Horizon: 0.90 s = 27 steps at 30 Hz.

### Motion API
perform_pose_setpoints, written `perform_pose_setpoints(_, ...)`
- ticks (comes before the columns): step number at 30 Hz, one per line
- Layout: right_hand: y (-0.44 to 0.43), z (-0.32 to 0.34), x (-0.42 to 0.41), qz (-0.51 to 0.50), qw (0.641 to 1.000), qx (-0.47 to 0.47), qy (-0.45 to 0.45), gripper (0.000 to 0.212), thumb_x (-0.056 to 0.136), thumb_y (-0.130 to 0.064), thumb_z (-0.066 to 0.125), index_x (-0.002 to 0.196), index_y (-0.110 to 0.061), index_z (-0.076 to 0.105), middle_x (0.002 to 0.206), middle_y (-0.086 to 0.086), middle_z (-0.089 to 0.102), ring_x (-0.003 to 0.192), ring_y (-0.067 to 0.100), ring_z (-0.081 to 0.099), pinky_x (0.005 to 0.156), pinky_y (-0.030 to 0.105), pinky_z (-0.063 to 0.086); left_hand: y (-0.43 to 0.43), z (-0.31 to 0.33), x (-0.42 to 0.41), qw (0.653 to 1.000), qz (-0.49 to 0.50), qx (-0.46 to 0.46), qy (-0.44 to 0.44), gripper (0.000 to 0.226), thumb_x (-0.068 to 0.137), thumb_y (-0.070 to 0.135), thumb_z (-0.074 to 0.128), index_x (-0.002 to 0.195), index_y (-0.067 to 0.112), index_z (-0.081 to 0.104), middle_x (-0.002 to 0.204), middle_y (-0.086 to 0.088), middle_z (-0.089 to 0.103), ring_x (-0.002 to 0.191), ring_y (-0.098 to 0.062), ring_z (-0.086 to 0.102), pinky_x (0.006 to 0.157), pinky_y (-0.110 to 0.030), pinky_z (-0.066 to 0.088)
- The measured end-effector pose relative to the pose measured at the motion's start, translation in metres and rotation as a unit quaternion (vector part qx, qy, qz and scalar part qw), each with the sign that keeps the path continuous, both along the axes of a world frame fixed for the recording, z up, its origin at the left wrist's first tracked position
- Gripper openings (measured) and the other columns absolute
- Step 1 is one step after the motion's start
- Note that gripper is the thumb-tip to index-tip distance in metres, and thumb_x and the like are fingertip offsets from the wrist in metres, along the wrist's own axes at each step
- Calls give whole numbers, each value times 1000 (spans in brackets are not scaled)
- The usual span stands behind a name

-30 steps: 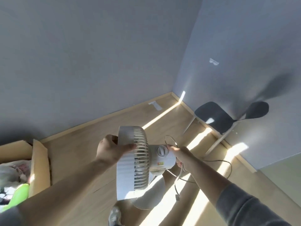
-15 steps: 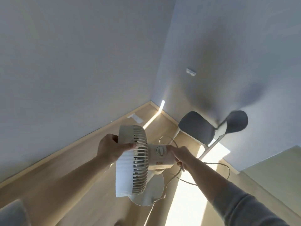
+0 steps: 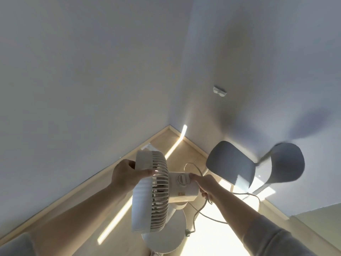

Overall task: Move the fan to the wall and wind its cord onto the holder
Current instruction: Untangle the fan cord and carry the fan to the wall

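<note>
I can't read label [image 3: 181,194] on fan [image 3: 147,200] motor; left hand [image 3: 125,174] fingers hidden behind fan rim; wall holder [image 3: 219,91] detail too small.

A strip of pale wooden floor [image 3: 186,154] runs open to the corner where the left grey-white wall [image 3: 83,80] meets the right grey-white wall [image 3: 267,61]. A grey padded chair with light metal legs [image 3: 230,163] stands against the right wall, below and right of the small white wall-mounted holder [image 3: 219,91], which has bare wall around it. Loops of thin white cord [image 3: 194,224] dangle under the white round-caged plastic fan [image 3: 147,196], hanging between it and the chair.
</note>
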State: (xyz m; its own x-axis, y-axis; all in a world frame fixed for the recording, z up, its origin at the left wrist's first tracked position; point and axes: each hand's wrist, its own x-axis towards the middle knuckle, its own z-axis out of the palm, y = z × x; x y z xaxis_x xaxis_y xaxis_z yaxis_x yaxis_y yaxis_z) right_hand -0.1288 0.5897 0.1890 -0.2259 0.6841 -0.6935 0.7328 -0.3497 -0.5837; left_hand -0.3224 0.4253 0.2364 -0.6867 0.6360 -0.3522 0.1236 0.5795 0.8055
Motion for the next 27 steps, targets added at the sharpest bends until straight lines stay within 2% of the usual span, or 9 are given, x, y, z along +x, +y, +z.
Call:
perform_pose_setpoints(3,46,-5,-22,6,1000,-16,0,41,85,-43,63,77,-4,52,51,2,40,39,11,32,38,21,28,46,-1,-19,1000,-2,-8,8,39,60,38,84,72,2,72,61,-7,67,52,-11,56,45,-19,39)
perform_pose_setpoints(6,85,-8,-45,7,1000,-27,-5,41,84,-42,64,76,-4,52,52,3,40,40,12,32,39,22,27,84,-2,-41,1000,-3,-20,11,36,60,38,84,69,5,71,57,-2,65,50,-9,56,41,-14,38)
perform_pose_setpoints(9,116,-8,-68,7,1000,-26,-1,41,84,-42,65,83,-2,54,53,3,41,40,12,32,37,20,26,114,-2,-61,1000,0,-24,11,38,60,38,84,73,4,72,69,-9,72,56,-12,59,47,-19,40)
perform_pose_setpoints(12,155,-11,-98,5,1000,-20,2,40,85,-41,64,77,-4,53,53,3,40,41,13,32,41,21,26,152,-4,-89,1000,6,-27,5,37,60,37,84,73,5,72,74,-11,73,60,-14,61,50,-22,42)
perform_pose_setpoints(17,215,-16,-147,-8,1000,-9,-12,40,85,-41,63,73,-5,52,51,5,42,40,13,33,43,22,25,216,-15,-144,1000,-3,-27,-13,58,46,49,79,76,-1,72,78,-16,74,60,-19,60,54,-27,42)
perform_pose_setpoints(22,275,-16,-200,-15,1000,-8,-22,39,84,-38,65,71,-4,52,53,5,44,40,13,34,41,23,27,275,-18,-196,999,-4,-29,-30,38,57,35,86,75,7,69,77,-7,73,65,-15,63,56,-27,46)
perform_pose_setpoints(25,306,-21,-224,-17,999,-16,-26,38,82,-38,67,80,-2,54,57,4,46,41,12,37,37,21,29,304,-20,-219,999,4,-25,-46,35,56,31,87,74,10,66,76,-5,71,72,-19,65,65,-35,53)
perform_pose_setpoints(27,326,-27,-236,-11,999,-19,-34,39,81,-40,67,83,-2,55,56,5,46,40,12,35,41,24,28,321,-25,-230,998,5,-34,-51,38,55,32,87,76,10,66,77,-4,70,75,-20,66,66,-37,54)
